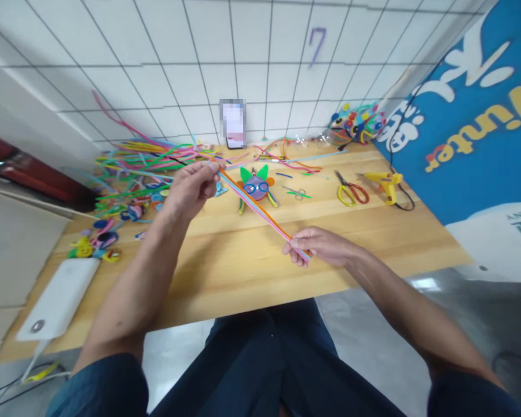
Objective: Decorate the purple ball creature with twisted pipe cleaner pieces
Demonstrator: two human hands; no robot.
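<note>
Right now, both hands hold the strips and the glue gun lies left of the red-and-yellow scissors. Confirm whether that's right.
Not quite: the glue gun lies right of the red-and-yellow scissors, as the head view shows. The left hand and right hand do hold the strips.

My short sleeves [104, 385] are dark navy, ending near the elbows; dark clothing [260, 359] covers my lap. My left hand [193, 186] and right hand [319, 245] are bare. One small spot [119, 323] marks my left forearm [134, 284].
</note>
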